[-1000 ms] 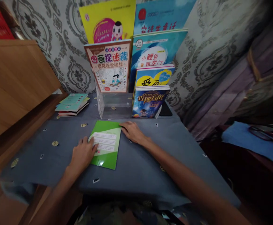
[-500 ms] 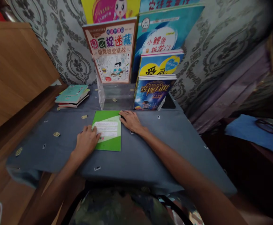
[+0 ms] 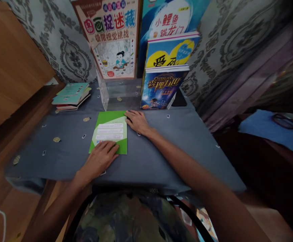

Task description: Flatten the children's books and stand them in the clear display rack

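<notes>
A thin green book [image 3: 111, 118] lies flat on the cloth-covered table, with white text strips on its pale middle band. Across its lower edge rests my left hand [image 3: 101, 158], open, its fingers lying flat on the cover and hiding part of the print. My right hand [image 3: 137, 122] is open too, palm down on the cloth, with its fingertips at the book's upper right corner. Neither hand is wrapped around anything.
Behind the green book stands a clear acrylic rack [image 3: 118, 103] holding a brown-bordered picture book [image 3: 115, 53] and, at right, a dark blue book [image 3: 163, 89] before others. A small stack of books [image 3: 71, 94] lies at left. A blue cloth [image 3: 259, 126] is far right.
My left hand has moved from the green book's left edge to its lower edge, uncovering the left side. My right hand stays at the upper right corner. The view has tilted down slightly.
</notes>
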The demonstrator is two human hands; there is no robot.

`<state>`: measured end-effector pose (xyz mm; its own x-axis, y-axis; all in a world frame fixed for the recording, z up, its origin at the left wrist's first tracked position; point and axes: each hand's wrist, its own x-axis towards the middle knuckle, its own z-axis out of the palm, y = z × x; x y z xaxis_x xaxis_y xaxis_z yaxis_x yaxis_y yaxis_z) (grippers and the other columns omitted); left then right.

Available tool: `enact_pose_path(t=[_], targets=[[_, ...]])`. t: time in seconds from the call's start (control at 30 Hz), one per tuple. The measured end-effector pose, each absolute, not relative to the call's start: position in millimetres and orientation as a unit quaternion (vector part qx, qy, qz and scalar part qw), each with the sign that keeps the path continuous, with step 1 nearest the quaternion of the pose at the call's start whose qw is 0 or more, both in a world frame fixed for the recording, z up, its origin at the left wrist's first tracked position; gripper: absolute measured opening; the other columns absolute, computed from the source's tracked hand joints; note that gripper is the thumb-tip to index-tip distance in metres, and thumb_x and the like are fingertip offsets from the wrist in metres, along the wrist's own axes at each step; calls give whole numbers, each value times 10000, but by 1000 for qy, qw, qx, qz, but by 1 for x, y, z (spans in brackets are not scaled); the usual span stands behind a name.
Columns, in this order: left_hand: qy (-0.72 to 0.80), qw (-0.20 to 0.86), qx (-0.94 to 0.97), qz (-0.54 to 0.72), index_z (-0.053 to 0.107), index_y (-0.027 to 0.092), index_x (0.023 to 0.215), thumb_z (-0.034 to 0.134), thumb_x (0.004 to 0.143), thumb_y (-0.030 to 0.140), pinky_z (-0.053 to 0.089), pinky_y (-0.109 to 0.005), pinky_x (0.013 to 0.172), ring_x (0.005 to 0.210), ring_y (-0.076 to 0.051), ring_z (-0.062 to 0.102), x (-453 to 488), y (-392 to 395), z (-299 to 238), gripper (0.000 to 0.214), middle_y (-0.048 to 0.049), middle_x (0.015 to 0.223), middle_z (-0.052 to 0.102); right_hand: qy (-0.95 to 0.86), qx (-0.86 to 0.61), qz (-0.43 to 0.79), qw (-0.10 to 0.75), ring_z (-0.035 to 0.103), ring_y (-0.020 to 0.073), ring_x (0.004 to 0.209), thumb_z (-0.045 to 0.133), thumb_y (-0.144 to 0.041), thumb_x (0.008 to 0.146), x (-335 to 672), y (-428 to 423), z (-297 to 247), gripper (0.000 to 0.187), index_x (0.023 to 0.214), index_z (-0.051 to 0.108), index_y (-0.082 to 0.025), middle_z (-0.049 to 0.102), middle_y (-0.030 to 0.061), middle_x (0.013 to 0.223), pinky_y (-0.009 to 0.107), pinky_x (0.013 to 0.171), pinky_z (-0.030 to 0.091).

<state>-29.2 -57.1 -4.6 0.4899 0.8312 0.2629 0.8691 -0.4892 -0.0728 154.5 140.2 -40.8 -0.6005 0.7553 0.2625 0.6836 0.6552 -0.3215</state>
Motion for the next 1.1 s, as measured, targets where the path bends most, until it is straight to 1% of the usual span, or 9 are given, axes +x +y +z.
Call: enact_pose_path(t=[0.23, 0.37, 0.43, 0.5, 0.57, 0.63, 0.83, 1.0, 1.1], targets=[[-457, 166, -866, -111, 654, 130, 1171, 515, 1006, 282, 516, -421, 949, 1091, -267, 656, -32, -56, -15, 264, -123, 1165, 720, -890, -395, 124, 190, 404, 293, 1438, 454, -257, 1002, 158, 127, -40, 424, 1406, 555, -180, 522, 120, 1504, 528, 1155, 295], [-456, 164, -867, -113, 651, 125, 1188, 503, 1009, 257, 518, -424, 955, 1097, -266, 656, -33, -56, -16, 268, -128, 1177, 719, -892, -358, 165, 224, 444, 288, 1407, 486, -242, 986, 168, 107, -44, 393, 1357, 608, -194, 553, 119, 1476, 531, 1147, 319], [-455, 158, -869, -115, 650, 120, 1190, 490, 1012, 241, 526, -430, 946, 1089, -266, 661, -33, -56, -15, 269, -130, 1177, 719, -888, -328, 194, 257, 493, 285, 1356, 507, -229, 974, 175, 93, -45, 355, 1293, 659, -193, 617, 117, 1405, 518, 1131, 350], [-454, 153, -870, -116, 651, 114, 1189, 478, 1012, 218, 538, -436, 931, 1078, -269, 667, -33, -56, -13, 268, -132, 1176, 719, -876, -298, 236, 295, 558, 273, 1261, 507, -206, 968, 183, 78, -43, 329, 1241, 691, -193, 696, 110, 1279, 497, 1079, 411], [-455, 149, -870, -115, 651, 115, 1189, 467, 1010, 198, 546, -438, 922, 1071, -268, 671, -32, -56, -12, 270, -133, 1175, 720, -860, -270, 286, 326, 617, 243, 1120, 489, -188, 973, 190, 64, -40, 335, 1245, 686, -201, 740, 96, 1156, 449, 980, 485], [-460, 148, -868, -112, 652, 123, 1192, 456, 1008, 178, 551, -434, 918, 1068, -264, 673, -32, -56, -11, 275, -131, 1177, 719, -844, -246, 332, 342, 638, 216, 1016, 480, -192, 985, 196, 53, -37, 344, 1273, 666, -215, 759, 76, 1070, 403, 903, 516], [-471, 121, -868, -102, 657, 141, 1199, 435, 999, 153, 550, -451, 929, 1064, -263, 673, -31, -57, -8, 299, -141, 1187, 711, -823, -241, 381, 346, 635, 195, 898, 496, -202, 986, 198, 41, -32, 334, 1275, 661, -224, 775, 53, 960, 355, 811, 518], [-466, 130, -870, -94, 664, 135, 1183, 440, 992, 144, 559, -437, 911, 1053, -264, 673, -30, -56, -5, 295, -140, 1182, 712, -817, -235, 389, 356, 640, 200, 898, 497, -207, 983, 196, 41, -31, 319, 1245, 679, -228, 781, 44, 936, 369, 843, 511], [-464, 138, -870, -90, 667, 130, 1174, 434, 997, 152, 563, -432, 902, 1051, -265, 672, -30, -56, -5, 294, -139, 1176, 714, -814, -233, 394, 357, 642, 200, 890, 501, -207, 976, 196, 40, -30, 310, 1219, 693, -220, 781, 45, 926, 363, 829, 510]])
